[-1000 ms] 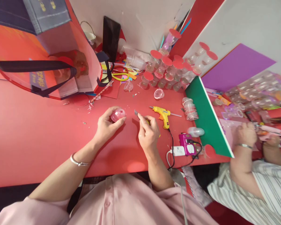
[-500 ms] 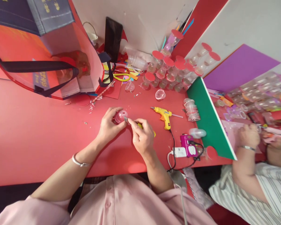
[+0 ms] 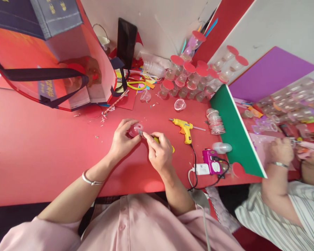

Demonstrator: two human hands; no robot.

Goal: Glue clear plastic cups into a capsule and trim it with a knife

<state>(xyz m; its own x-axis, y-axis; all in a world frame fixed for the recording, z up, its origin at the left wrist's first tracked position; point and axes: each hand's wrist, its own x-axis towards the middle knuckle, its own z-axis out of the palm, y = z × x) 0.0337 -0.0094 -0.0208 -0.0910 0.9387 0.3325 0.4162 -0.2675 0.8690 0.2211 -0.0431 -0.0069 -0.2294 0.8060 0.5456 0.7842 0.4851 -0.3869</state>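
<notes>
Plastic cup (image 3: 135, 129) gripped in left hand (image 3: 122, 141), right hand (image 3: 159, 153) pinching knife (image 3: 146, 135), over red table (image 3: 42, 146) by white wall (image 3: 157, 21)

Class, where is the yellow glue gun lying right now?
The yellow glue gun lies on the red table, just right of the right hand, left of the green board.

We count one yellow glue gun (image 3: 184, 128), one pair of yellow-handled scissors (image 3: 134, 84), one red bag (image 3: 45, 61), one green sheet (image 3: 234, 129), one purple sheet (image 3: 270, 74) and one stack of clear discs (image 3: 214, 121); the red-lidded cups (image 3: 192, 78) crowd too closely to count.
</notes>
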